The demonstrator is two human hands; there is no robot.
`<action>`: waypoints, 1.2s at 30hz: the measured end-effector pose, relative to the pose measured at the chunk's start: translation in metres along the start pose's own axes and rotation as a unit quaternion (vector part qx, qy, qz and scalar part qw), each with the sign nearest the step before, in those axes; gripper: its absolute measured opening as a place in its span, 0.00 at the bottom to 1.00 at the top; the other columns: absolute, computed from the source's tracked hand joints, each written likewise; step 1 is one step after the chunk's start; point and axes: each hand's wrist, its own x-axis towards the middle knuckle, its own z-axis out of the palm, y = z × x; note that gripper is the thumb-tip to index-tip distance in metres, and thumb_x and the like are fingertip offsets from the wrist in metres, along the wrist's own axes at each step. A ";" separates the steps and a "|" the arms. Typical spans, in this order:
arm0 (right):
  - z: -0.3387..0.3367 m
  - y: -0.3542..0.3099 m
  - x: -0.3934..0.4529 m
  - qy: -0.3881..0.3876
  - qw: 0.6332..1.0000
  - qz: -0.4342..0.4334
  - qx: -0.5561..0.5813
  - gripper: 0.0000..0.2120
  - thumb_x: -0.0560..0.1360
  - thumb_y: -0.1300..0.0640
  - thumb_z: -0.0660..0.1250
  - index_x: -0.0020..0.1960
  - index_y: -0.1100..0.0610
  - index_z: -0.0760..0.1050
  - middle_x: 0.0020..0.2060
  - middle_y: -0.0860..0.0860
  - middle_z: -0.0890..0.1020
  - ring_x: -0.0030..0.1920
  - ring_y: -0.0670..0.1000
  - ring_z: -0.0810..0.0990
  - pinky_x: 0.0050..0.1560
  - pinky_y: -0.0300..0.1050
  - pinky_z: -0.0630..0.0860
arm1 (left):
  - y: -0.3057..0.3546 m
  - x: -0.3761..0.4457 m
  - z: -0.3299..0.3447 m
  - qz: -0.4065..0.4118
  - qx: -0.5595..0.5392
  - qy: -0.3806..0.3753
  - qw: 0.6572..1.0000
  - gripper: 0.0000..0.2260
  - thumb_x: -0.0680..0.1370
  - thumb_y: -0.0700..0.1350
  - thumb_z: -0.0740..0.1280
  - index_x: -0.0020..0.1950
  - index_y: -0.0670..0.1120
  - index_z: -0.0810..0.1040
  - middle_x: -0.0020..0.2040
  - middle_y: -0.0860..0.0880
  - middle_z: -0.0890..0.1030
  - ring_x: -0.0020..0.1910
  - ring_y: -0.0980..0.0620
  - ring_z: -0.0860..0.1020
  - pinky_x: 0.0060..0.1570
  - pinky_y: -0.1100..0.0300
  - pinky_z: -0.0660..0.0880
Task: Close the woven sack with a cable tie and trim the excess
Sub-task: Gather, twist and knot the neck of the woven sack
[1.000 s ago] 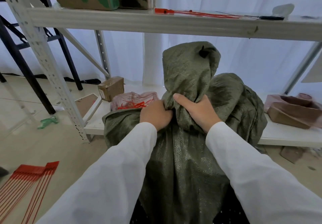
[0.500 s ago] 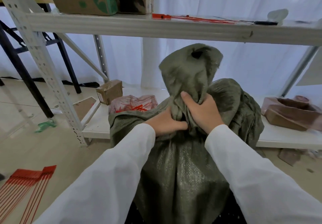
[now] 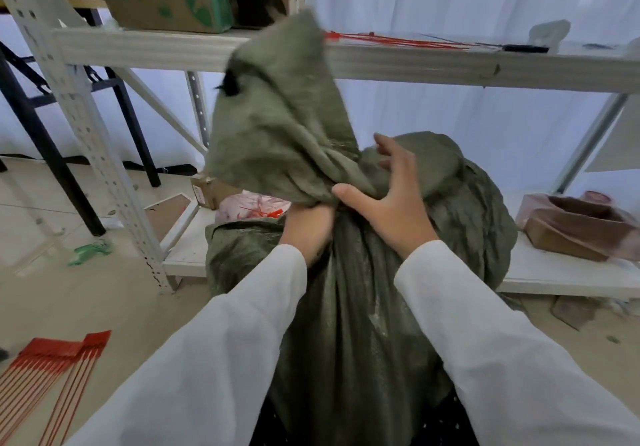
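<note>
We had the green sack [image 3: 349, 324] standing between our arms, its body running down from both hands toward us. Our left hand [image 3: 308, 229] was clenched tight around the gathered neck [image 3: 332, 203] of the sack, fingers wrapped into the cloth. Our right hand [image 3: 391, 203] lay just beside it, touching the same bunched neck, but with its fingers spread apart and the thumb stretched out toward the left hand; it was pressing on the cloth rather than clutching it. Above the left hand the loose top [image 3: 277, 116] of the sack rose and leaned away to the left, blurred, reaching up in front of the upper shelf [image 3: 433, 61].

Beyond the right hand, on that upper shelf, lay some red cable ties [image 3: 391, 40]. Far below and left of the left hand, a bundle of red cable ties [image 3: 48, 376] lay on the floor [image 3: 86, 307]. Just behind the left hand, on the lower shelf [image 3: 554, 272], sat a pink bag [image 3: 249, 206] with red pieces in it. No tie was around the neck that we could see.
</note>
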 end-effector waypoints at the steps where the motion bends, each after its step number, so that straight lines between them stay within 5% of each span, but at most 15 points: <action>1: -0.006 0.005 0.000 0.029 0.998 0.005 -0.051 0.39 0.64 0.42 0.74 0.70 0.47 0.62 0.63 0.45 0.66 0.67 0.47 0.66 0.71 0.50 0.63 | 0.001 0.004 -0.003 -0.046 -0.051 0.036 0.997 0.11 0.74 0.51 0.64 0.55 0.52 0.72 0.61 0.49 0.77 0.60 0.50 0.75 0.65 0.53 0.70; 5: -0.024 0.024 0.001 0.077 0.978 0.144 -0.131 0.46 0.64 0.36 0.72 0.74 0.49 0.55 0.72 0.52 0.60 0.73 0.53 0.57 0.74 0.57 0.56 | 0.003 0.014 -0.012 -0.174 -0.305 0.022 0.936 0.22 0.75 0.56 0.63 0.62 0.42 0.75 0.59 0.43 0.80 0.57 0.45 0.79 0.62 0.49 0.73; 8: -0.028 0.044 -0.001 0.008 0.964 0.248 -0.099 0.57 0.57 0.31 0.72 0.76 0.51 0.50 0.74 0.52 0.59 0.74 0.56 0.59 0.73 0.59 0.58 | -0.001 0.015 -0.012 -0.183 -0.328 -0.005 0.927 0.24 0.76 0.58 0.60 0.64 0.42 0.74 0.59 0.42 0.80 0.57 0.44 0.79 0.62 0.49 0.72; 11: -0.025 0.048 -0.002 -0.101 0.953 0.274 -0.084 0.41 0.65 0.40 0.73 0.72 0.56 0.63 0.64 0.50 0.73 0.66 0.54 0.71 0.66 0.46 0.67 | 0.000 0.015 -0.008 -0.186 -0.313 -0.023 0.931 0.24 0.74 0.58 0.62 0.63 0.43 0.75 0.57 0.42 0.81 0.56 0.44 0.79 0.62 0.48 0.73; 14: -0.023 0.043 0.000 -0.070 0.968 0.235 -0.056 0.07 0.74 0.52 0.68 0.45 0.56 0.77 0.40 0.50 0.79 0.46 0.53 0.77 0.42 0.41 0.70 | 0.000 0.015 -0.005 -0.188 -0.295 -0.028 0.936 0.25 0.73 0.60 0.63 0.62 0.44 0.76 0.57 0.42 0.81 0.55 0.44 0.80 0.63 0.48 0.72; 16: -0.025 0.040 0.002 -0.015 0.976 0.217 -0.020 0.10 0.76 0.54 0.64 0.38 0.57 0.73 0.34 0.52 0.75 0.39 0.53 0.74 0.37 0.43 0.67 | 0.000 0.016 -0.007 -0.196 -0.291 -0.034 0.936 0.29 0.69 0.63 0.66 0.62 0.45 0.76 0.56 0.43 0.82 0.55 0.45 0.80 0.63 0.47 0.72; 19: -0.025 0.030 0.003 0.063 0.974 0.202 0.083 0.08 0.77 0.60 0.58 0.49 0.59 0.75 0.36 0.46 0.66 0.39 0.45 0.66 0.48 0.49 0.71 | -0.003 0.019 -0.010 -0.204 -0.254 -0.041 0.945 0.41 0.59 0.70 0.68 0.64 0.47 0.74 0.57 0.46 0.82 0.56 0.46 0.80 0.65 0.47 0.70; 20: -0.025 0.025 0.002 0.076 0.969 0.205 0.116 0.13 0.77 0.61 0.56 0.58 0.60 0.74 0.57 0.48 0.59 0.59 0.48 0.56 0.56 0.50 0.71 | -0.002 0.018 -0.010 -0.203 -0.236 -0.049 0.949 0.41 0.59 0.72 0.67 0.64 0.48 0.74 0.58 0.46 0.81 0.56 0.47 0.79 0.65 0.48 0.70; 21: -0.023 0.021 0.002 0.080 0.964 0.208 0.145 0.17 0.76 0.61 0.55 0.64 0.59 0.72 0.55 0.56 0.78 0.57 0.54 0.77 0.63 0.51 0.70 | -0.001 0.016 -0.011 -0.200 -0.219 -0.059 0.953 0.40 0.61 0.72 0.66 0.65 0.48 0.74 0.59 0.47 0.81 0.57 0.48 0.79 0.65 0.49 0.70; 24: -0.017 0.013 -0.001 0.068 0.957 0.200 0.197 0.21 0.73 0.58 0.56 0.65 0.53 0.72 0.59 0.51 0.79 0.60 0.52 0.76 0.66 0.55 0.69 | 0.002 0.006 -0.008 -0.182 -0.193 -0.127 0.956 0.37 0.60 0.70 0.67 0.62 0.50 0.76 0.59 0.49 0.81 0.57 0.51 0.79 0.66 0.52 0.69; 28: 0.000 0.012 -0.010 -0.036 0.983 0.146 0.109 0.21 0.76 0.56 0.58 0.69 0.50 0.67 0.66 0.48 0.74 0.66 0.48 0.71 0.71 0.50 0.65 | 0.008 -0.015 0.004 -0.161 -0.198 -0.245 0.935 0.18 0.71 0.57 0.66 0.56 0.50 0.78 0.53 0.50 0.82 0.53 0.54 0.80 0.62 0.58 0.70; 33: 0.015 0.011 -0.014 -0.222 0.972 0.074 0.012 0.20 0.77 0.62 0.57 0.68 0.54 0.70 0.65 0.48 0.74 0.65 0.45 0.71 0.68 0.40 0.64 | -0.002 0.003 0.005 -0.225 -0.210 -0.115 0.944 0.21 0.71 0.55 0.68 0.58 0.44 0.79 0.55 0.43 0.82 0.54 0.46 0.81 0.59 0.53 0.75; 36: 0.007 0.009 -0.013 -0.152 0.988 0.014 -0.034 0.12 0.76 0.60 0.64 0.58 0.54 0.79 0.53 0.44 0.80 0.55 0.42 0.76 0.60 0.35 0.70 | -0.009 0.013 0.000 -0.255 -0.279 -0.057 0.924 0.20 0.74 0.50 0.64 0.60 0.39 0.77 0.56 0.40 0.81 0.53 0.42 0.80 0.51 0.53 0.78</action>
